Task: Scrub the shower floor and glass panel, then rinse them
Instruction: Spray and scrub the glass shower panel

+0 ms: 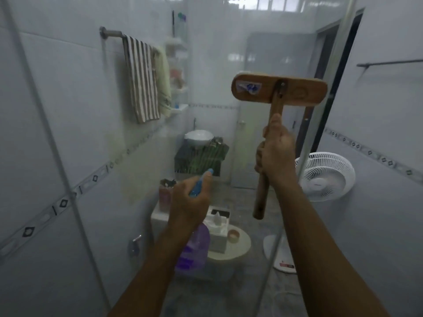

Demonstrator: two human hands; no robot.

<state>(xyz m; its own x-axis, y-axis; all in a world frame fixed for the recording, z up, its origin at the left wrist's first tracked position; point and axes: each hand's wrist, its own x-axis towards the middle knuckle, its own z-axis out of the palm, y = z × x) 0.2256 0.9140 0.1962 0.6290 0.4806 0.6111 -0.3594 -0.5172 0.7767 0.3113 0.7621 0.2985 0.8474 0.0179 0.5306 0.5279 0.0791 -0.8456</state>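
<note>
Right hand [275,149] raises wooden brush [278,91]; left hand [191,200] clasps spray bottle [194,248].

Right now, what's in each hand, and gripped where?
Left hand: purple spray bottle, held at the neck by the blue trigger head. Right hand: wooden brush, fingers wrapped round the handle's middle, head up against the glass panel.

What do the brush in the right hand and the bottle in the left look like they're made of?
Brush: looks like wood, brown with visible grain, head and handle alike, with a metal screw at the joint. Spray bottle: probably plastic, translucent purple body with a blue nozzle. The bristles face away, so their material cannot be told.
</note>
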